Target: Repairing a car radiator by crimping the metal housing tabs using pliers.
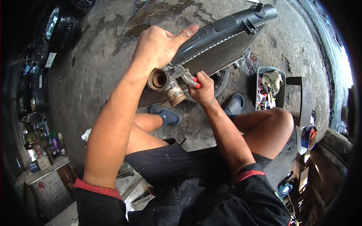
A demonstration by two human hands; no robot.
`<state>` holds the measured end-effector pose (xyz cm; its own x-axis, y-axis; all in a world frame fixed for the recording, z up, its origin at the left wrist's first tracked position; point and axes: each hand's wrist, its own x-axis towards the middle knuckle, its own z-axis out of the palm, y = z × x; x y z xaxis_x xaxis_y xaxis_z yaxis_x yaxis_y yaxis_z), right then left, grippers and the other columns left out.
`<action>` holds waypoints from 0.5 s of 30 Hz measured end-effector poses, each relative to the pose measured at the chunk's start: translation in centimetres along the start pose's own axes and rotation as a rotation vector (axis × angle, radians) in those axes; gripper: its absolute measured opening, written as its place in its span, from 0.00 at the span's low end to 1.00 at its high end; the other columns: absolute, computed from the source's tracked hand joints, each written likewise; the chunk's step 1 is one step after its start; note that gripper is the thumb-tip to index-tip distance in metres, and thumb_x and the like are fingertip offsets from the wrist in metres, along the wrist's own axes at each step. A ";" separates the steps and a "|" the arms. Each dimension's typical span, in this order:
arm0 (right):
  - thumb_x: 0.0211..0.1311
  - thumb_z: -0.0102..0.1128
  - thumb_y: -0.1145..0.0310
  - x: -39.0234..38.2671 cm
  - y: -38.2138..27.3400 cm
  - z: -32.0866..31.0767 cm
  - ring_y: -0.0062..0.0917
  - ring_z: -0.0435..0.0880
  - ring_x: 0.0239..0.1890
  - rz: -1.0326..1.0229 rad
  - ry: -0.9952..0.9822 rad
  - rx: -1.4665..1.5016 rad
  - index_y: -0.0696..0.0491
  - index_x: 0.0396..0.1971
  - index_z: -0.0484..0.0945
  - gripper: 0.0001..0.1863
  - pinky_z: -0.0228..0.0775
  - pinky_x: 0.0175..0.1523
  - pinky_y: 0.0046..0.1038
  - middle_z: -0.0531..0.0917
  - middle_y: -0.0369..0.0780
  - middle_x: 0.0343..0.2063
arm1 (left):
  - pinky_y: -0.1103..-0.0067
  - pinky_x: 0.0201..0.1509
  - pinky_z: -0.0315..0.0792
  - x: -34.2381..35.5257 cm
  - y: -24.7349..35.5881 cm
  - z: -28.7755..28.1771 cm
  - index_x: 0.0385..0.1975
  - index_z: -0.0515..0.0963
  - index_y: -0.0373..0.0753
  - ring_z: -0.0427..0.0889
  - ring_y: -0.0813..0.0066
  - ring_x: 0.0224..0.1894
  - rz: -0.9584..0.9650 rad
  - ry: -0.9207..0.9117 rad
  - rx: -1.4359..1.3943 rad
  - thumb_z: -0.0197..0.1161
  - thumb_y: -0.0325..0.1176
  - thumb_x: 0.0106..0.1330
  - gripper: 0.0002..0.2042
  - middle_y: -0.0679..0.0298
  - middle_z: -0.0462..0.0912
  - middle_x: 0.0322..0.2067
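Observation:
A car radiator point(226, 49) with a black plastic tank point(218, 33) and a finned core stands tilted in front of me, its upper end toward the far right. My left hand point(156, 47) grips the tank, with the thumb stretched along its top; its other fingers are mostly hidden. Red-handled pliers point(186, 76) are held in my right hand point(203, 89), their metal jaws at the tank's lower edge near its left end. Between my wrists are a round brown neck opening point(158, 79) and a worn, can-like cylinder point(175, 94); how they are attached is unclear.
A grey bin point(283, 88) of tools and a cloth stands on the right. Beside it is a dark metal frame point(306, 100). A round tub point(310, 136) sits near my knee. At the far left are a dark car point(45, 56) and a cluttered bench point(43, 169). The concrete floor is stained.

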<state>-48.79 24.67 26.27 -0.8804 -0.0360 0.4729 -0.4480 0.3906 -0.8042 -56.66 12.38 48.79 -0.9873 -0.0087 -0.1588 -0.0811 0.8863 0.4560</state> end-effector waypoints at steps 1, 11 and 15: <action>0.44 0.67 0.70 -0.5 -0.5 -0.5 0.44 0.76 0.25 0.056 -0.041 -0.022 0.54 0.24 0.68 0.14 0.69 0.30 0.41 0.72 0.44 0.23 | 0.76 0.25 0.68 0.0 0.2 -0.3 0.15 0.83 0.36 0.72 0.79 0.16 -0.007 -0.029 0.030 0.54 0.78 0.56 0.42 0.68 0.72 0.09; 0.45 0.67 0.72 -0.7 -1.8 -2.6 0.44 0.80 0.30 0.121 -0.106 -0.011 0.55 0.32 0.74 0.13 0.73 0.35 0.40 0.76 0.44 0.27 | 0.75 0.26 0.71 0.5 -0.6 0.4 0.15 0.84 0.35 0.74 0.78 0.16 0.010 -0.020 0.028 0.55 0.79 0.53 0.42 0.65 0.74 0.09; 0.45 0.65 0.76 -1.2 -0.8 -3.1 0.42 0.81 0.31 0.118 -0.113 0.045 0.57 0.40 0.77 0.18 0.74 0.37 0.37 0.77 0.45 0.29 | 0.74 0.27 0.73 0.7 -0.7 0.6 0.16 0.84 0.35 0.77 0.76 0.17 0.042 0.015 0.002 0.55 0.79 0.53 0.42 0.63 0.76 0.10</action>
<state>-46.89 27.23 27.50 -0.9380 -0.0964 0.3329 -0.3448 0.3570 -0.8682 -57.21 12.02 47.78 -0.9918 0.0215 -0.1264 -0.0395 0.8868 0.4605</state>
